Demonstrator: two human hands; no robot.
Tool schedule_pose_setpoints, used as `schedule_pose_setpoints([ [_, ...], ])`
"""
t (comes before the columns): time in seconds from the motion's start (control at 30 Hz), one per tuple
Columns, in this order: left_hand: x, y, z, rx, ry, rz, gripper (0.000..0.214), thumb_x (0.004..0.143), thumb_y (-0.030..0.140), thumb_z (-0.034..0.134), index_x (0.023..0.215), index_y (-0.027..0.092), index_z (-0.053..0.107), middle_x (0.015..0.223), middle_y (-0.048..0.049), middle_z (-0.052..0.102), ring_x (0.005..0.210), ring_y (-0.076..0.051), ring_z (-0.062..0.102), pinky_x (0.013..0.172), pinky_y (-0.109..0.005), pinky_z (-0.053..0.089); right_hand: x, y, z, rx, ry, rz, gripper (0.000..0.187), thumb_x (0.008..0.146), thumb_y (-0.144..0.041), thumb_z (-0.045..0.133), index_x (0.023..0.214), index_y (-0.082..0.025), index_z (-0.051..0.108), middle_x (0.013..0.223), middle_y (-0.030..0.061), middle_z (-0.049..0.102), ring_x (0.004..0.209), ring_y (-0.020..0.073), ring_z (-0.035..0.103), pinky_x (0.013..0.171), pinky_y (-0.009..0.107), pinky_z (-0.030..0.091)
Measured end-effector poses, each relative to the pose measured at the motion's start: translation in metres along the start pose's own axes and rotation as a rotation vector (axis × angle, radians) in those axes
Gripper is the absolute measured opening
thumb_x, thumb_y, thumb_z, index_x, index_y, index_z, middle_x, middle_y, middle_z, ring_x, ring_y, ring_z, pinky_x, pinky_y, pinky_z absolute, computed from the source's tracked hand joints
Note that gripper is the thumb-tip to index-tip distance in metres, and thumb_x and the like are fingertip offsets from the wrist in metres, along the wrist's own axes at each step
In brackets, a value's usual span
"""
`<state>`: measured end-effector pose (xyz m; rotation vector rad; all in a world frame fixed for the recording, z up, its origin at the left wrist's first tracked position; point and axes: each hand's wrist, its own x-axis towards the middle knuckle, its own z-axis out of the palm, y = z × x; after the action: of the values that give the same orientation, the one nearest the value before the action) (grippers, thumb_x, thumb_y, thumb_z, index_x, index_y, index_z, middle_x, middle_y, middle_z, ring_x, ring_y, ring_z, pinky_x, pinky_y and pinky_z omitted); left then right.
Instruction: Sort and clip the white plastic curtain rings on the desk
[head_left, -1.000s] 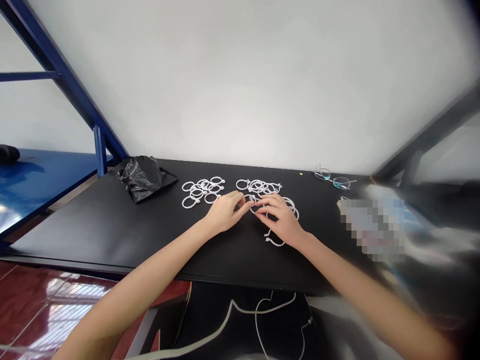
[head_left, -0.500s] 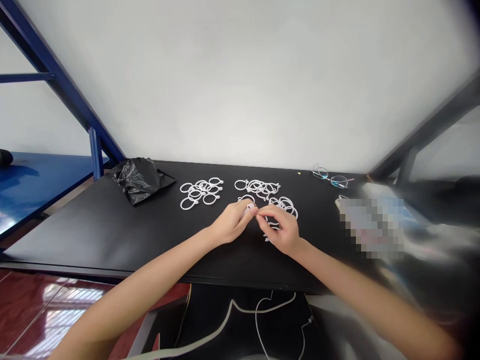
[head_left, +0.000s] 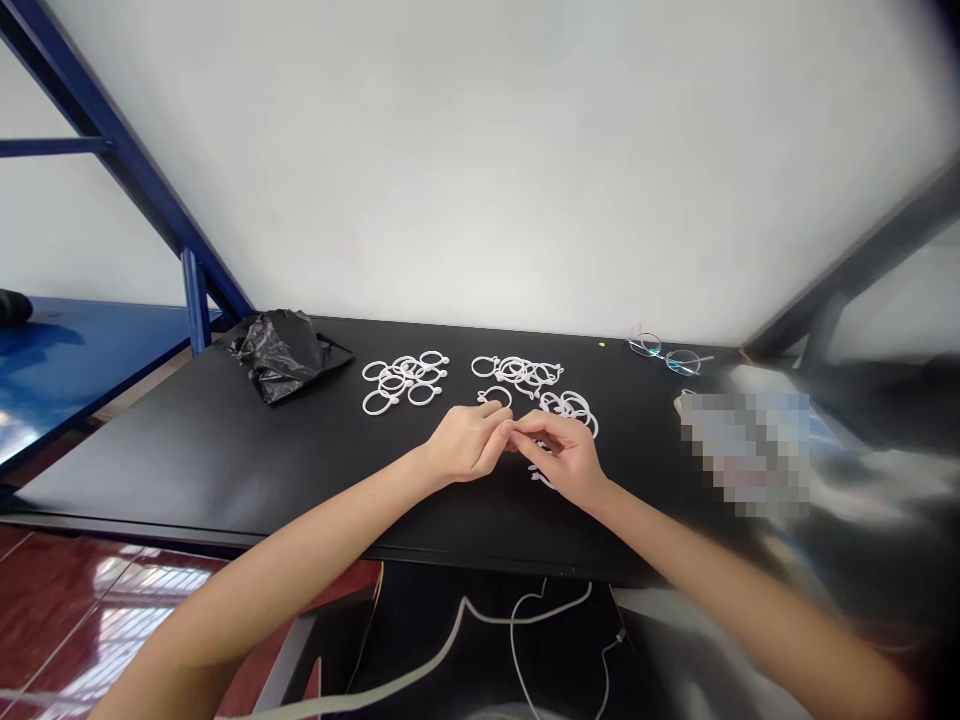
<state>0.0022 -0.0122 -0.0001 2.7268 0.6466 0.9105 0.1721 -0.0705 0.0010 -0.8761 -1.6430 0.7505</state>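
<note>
We see 2 bare hands meeting over a smooth black tabletop [head_left: 300, 480]. The left hand [head_left: 469, 443] curls inward; the right hand [head_left: 564, 458] pinches against it. We cannot tell how tightly either closes, or what it holds. From the hands, thin white knobbed rings [head_left: 500, 376] lie clustered at 10, 12 and 2 o'clock, and a lone white ring [head_left: 495, 389] at 11. Farther out, we find a crumpled black plastic bag [head_left: 281, 355] at 10 and round wire-framed glasses [head_left: 664, 357] at 2.

Head-worn view, facing forward and down, both hands [head_left: 466, 443] near, black table [head_left: 187, 470] below, pale wall [head_left: 480, 180] beyond
</note>
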Motion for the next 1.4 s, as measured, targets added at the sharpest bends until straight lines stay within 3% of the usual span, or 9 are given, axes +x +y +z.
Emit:
schedule_pose_setpoints([
  [0.43,-0.003,-0.004,0.001,0.073,0.091,0.131,0.048,0.101,0.028,0.014,0.067,0.018,0.048,0.061,-0.0012,0.052,0.049,-0.011,0.045,0.047,-0.024,0.034,0.001,0.000,-0.001,0.042,-0.054,-0.026,0.007,0.088,-0.022,0.066,0.084,-0.021,0.071,0.078,0.0029,0.073,0.071,0.0159,0.069,0.065,0.028,0.059],
  [0.7,-0.001,-0.003,0.001,0.112,0.098,0.094,0.050,0.101,0.038,0.015,0.068,0.018,0.047,0.061,-0.0007,0.051,0.046,-0.011,0.041,0.045,-0.024,0.031,-0.001,0.004,0.001,0.005,-0.017,-0.004,0.006,0.088,-0.022,0.066,0.088,-0.021,0.072,0.082,0.0036,0.073,0.074,0.0167,0.070,0.068,0.029,0.058],
  [1.03,-0.003,-0.004,0.001,0.109,0.123,0.142,0.046,0.100,0.026,0.017,0.066,0.018,0.047,0.059,-0.0005,0.052,0.047,-0.011,0.044,0.047,-0.024,0.033,0.000,0.001,-0.002,-0.085,-0.057,-0.082,0.012,0.090,-0.025,0.062,0.088,-0.023,0.074,0.082,0.0030,0.076,0.072,0.0178,0.071,0.067,0.030,0.058],
  [1.13,0.000,-0.006,-0.003,0.153,0.102,0.068,0.045,0.101,0.030,0.020,0.071,0.018,0.052,0.063,-0.0009,0.055,0.050,-0.011,0.047,0.048,-0.024,0.033,0.002,0.004,-0.005,-0.193,-0.041,-0.108,0.015,0.091,-0.026,0.061,0.100,-0.024,0.073,0.092,0.0047,0.076,0.081,0.0197,0.072,0.075,0.034,0.058],
  [1.2,0.003,-0.012,-0.010,0.206,0.119,-0.042,0.042,0.101,0.033,0.025,0.077,0.017,0.056,0.069,-0.0017,0.058,0.056,-0.012,0.053,0.051,-0.024,0.033,0.004,0.008,-0.008,-0.320,-0.057,-0.115,0.024,0.091,-0.027,0.061,0.113,-0.023,0.069,0.106,0.0079,0.074,0.097,0.0226,0.070,0.087,0.039,0.056],
  [1.3,0.005,-0.031,-0.024,0.350,0.201,-0.256,0.039,0.100,0.041,0.036,0.085,0.017,0.061,0.082,-0.0037,0.062,0.063,-0.013,0.058,0.052,-0.024,0.033,0.007,0.014,-0.012,-0.562,-0.125,-0.063,0.035,0.091,-0.030,0.062,0.125,-0.022,0.063,0.130,0.0125,0.064,0.125,0.0295,0.056,0.106,0.053,0.043],
  [1.4,0.000,-0.058,-0.039,0.450,0.225,-0.431,0.039,0.099,0.046,0.040,0.091,0.017,0.065,0.097,-0.0065,0.063,0.067,-0.014,0.060,0.056,-0.024,0.037,0.009,0.020,-0.016,-0.698,-0.218,-0.004,0.032,0.093,-0.034,0.058,0.122,-0.022,0.064,0.139,0.0122,0.058,0.137,0.0337,0.044,0.112,0.063,0.030],
])
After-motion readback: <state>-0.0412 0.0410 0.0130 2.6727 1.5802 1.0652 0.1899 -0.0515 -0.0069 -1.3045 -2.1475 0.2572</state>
